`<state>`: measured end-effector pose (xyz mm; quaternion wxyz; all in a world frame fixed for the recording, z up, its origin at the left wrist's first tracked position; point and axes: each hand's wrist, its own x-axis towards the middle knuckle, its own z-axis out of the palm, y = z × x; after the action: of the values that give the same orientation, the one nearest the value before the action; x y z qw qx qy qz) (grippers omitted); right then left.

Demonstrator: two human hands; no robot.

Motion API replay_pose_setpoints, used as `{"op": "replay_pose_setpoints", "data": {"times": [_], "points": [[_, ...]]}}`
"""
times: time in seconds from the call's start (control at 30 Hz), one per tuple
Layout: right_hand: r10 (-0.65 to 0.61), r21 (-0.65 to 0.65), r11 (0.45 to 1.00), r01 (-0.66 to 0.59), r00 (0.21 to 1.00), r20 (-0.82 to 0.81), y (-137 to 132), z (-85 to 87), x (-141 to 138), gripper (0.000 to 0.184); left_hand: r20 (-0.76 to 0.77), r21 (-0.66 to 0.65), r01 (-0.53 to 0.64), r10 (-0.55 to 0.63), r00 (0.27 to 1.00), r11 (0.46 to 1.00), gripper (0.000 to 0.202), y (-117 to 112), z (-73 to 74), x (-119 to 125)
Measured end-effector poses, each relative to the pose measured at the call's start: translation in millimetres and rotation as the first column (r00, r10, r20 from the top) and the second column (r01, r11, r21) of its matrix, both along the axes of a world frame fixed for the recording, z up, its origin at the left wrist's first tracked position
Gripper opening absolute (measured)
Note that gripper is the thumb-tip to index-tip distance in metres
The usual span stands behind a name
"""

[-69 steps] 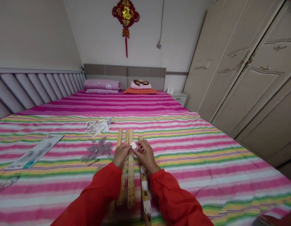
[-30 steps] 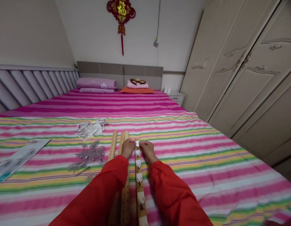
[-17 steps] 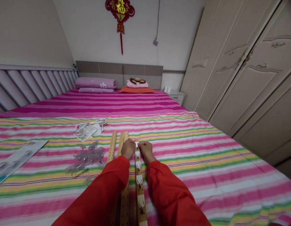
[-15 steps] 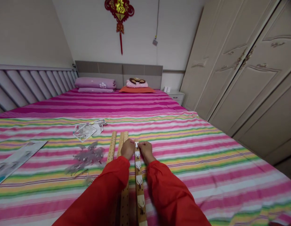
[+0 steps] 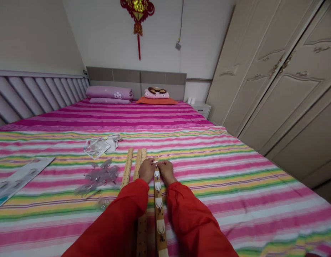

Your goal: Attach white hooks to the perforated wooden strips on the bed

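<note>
My left hand and my right hand meet at the far end of a narrow wooden strip with small holes. Between them, pinched by the fingertips of both, is a small white adhesive hook, mostly covered. Down the same strip runs a row of white-backed hooks with metal loops, several of them. Left of it lie more perforated wooden strips, partly under my left sleeve.
Left of the strips is a loose heap of clear plastic hooks. Opened packets lie beyond it, and a long flat package at far left. All rest on a striped bedsheet. A wardrobe stands right of the bed.
The view has shifted slightly. Both hands stay at the strip's far end, the fingers moving a little around the white hook there.
</note>
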<state>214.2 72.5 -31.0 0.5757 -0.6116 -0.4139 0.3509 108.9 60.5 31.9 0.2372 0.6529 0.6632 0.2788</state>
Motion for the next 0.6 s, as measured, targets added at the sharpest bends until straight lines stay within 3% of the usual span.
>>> {"op": "replay_pose_setpoints", "data": {"times": [0.27, 0.6], "points": [[-0.055, -0.050, 0.997, 0.055, 0.998, -0.007, 1.2, 0.7, -2.2, 0.015, -0.233, 0.030, 0.171, -0.160, 0.959, 0.985, 0.026, -4.9, -3.8, -3.5], [-0.033, -0.122, 0.992, 0.036, 0.999, 0.028, 3.7, -2.7, 1.5, 0.015, -0.311, -0.019, 0.190, -0.186, 0.932, 0.982, 0.026, -4.7, -5.9, -5.4]]}}
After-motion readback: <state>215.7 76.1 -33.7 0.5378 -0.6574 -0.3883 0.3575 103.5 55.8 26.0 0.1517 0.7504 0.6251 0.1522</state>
